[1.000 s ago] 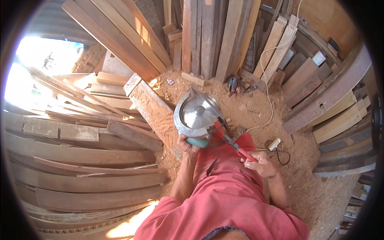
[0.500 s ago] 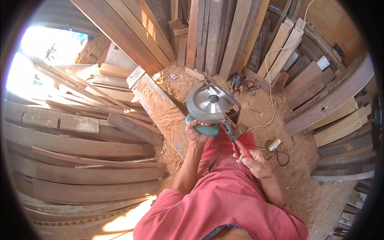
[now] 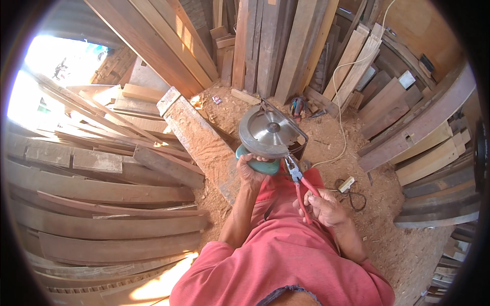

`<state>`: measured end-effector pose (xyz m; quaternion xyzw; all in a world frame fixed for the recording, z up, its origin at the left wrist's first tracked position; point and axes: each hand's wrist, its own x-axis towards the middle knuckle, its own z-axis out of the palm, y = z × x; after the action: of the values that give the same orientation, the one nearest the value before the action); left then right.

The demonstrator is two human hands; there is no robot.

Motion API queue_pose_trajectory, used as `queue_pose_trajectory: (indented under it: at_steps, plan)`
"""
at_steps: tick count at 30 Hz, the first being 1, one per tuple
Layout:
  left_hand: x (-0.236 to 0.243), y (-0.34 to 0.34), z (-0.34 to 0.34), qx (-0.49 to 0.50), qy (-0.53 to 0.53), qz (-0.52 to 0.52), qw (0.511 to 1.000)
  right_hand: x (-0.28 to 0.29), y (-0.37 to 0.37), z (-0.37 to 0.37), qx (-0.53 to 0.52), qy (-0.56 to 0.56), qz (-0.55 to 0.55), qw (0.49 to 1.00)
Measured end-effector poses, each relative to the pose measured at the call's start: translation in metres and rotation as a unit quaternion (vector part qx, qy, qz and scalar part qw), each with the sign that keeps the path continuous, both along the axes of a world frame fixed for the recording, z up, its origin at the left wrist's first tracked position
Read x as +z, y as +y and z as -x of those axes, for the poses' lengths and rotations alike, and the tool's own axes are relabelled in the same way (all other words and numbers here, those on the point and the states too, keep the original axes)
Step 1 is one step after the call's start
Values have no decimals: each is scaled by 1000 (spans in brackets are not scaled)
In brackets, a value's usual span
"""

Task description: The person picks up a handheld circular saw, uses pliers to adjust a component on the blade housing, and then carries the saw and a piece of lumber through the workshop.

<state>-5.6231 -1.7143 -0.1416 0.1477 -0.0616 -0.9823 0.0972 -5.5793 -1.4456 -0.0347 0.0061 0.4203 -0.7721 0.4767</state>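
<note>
A green-bodied circular saw lies tilted in front of me, its round steel blade facing up under a grey guard. My left hand is wrapped round the saw's green body on the near left side. In my right hand are pliers with red handles, which stand spread apart. The jaws of the pliers are at the near right edge of the saw, by the guard's end. Whether they grip a part there I cannot tell.
A sawdust-covered plank lies to the left of the saw. Stacked boards fill the left, and upright planks lean at the back. A pale cable runs down to a white socket block on the sawdust-strewn floor at right.
The pliers' handles have spread wider, and my right hand's fingers have shifted on them. My left hand keeps its hold on the saw. The whole view has moved slightly.
</note>
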Motion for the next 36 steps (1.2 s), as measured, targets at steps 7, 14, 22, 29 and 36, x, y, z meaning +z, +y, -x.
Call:
queue_pose_trajectory:
  at_steps: [7, 14, 22, 29, 36]
  plan:
    - [5, 2, 2, 17, -14, -5, 1000, -19, -17, -15, -38, -185, 221, 957]
    - [7, 2, -2, 14, 10, -1, 1000, -3, -5, 3, -10, 52, -27, 998]
    - [8, 5, -3, 4, -11, -6, 1000, -5, 16, 7, 42, 193, -135, 971]
    - [9, 6, -2, 6, -19, 7, 1000, 5, 7, 2, 19, 198, -92, 976]
    - [8, 4, -1, 7, -22, 6, 1000, 10, 2, 6, 35, 157, -91, 983]
